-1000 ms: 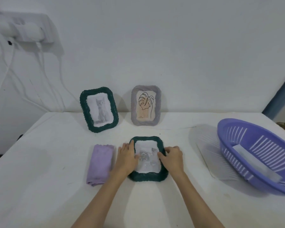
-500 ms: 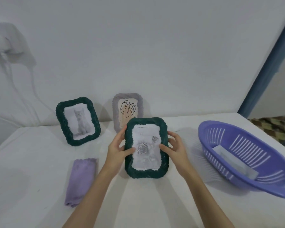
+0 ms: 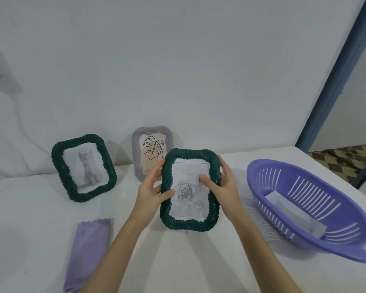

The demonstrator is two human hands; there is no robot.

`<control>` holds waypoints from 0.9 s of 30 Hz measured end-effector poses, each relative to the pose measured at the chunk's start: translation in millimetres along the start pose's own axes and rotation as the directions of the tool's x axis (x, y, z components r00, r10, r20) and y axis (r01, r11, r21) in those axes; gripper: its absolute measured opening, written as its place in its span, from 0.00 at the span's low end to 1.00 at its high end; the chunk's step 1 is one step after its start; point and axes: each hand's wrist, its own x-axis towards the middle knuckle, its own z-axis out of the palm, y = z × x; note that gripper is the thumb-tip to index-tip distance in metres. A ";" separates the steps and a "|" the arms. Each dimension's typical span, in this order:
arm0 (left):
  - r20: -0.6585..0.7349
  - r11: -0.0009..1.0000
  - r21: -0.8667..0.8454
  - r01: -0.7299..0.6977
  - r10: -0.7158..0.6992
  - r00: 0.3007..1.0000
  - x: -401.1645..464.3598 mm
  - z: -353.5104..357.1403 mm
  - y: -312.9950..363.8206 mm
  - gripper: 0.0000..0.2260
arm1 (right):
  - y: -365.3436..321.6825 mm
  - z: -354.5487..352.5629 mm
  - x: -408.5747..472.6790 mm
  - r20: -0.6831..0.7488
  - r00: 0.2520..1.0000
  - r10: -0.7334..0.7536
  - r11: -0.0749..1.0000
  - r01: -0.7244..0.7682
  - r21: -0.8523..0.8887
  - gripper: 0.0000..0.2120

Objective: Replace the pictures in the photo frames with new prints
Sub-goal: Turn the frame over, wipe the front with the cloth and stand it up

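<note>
Left hand: the left hand (image 3: 150, 188) reaches in from below, forearm angled up to the right, thumb laid across the front of the frame's left border, fingers (image 3: 156, 168) curled round behind that edge.
Right hand: the right hand (image 3: 224, 185) comes up from the lower right, thumb pressed on the glass over the print, the other fingers (image 3: 223, 166) wrapped round the right border.
Held frame: the dark green frame (image 3: 189, 190) is gripped between both hands, upright and facing the camera, above the counter (image 3: 30, 218), and it carries a grey rose print (image 3: 185, 191).
Frames at the back: the cat frame (image 3: 84, 167), also dark green, leans at the wall to the left; the grey frame (image 3: 151, 151) with a leaf drawing stands just behind the held one, partly covered by it.
Cloth: a folded lilac cloth (image 3: 87, 252) lies on the counter left of the left forearm.
Basket: a purple basket (image 3: 313, 208) sits to the right with a pale paper (image 3: 296, 216) inside.
</note>
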 end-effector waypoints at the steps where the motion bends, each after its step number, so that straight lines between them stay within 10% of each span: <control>1: 0.001 1.000 0.021 -0.009 0.009 1.000 4.6 2.1 -0.7 0.34 | 1.7 -1.2 4.6 -0.020 1.000 -0.010 1.000 0.010 -0.014 0.34; 27: 0.105 0.950 0.312 -0.036 0.004 0.994 174.8 39.2 -61.1 0.42 | 45.3 -47.9 149.7 -0.216 0.976 -0.005 0.996 -0.014 -0.087 0.24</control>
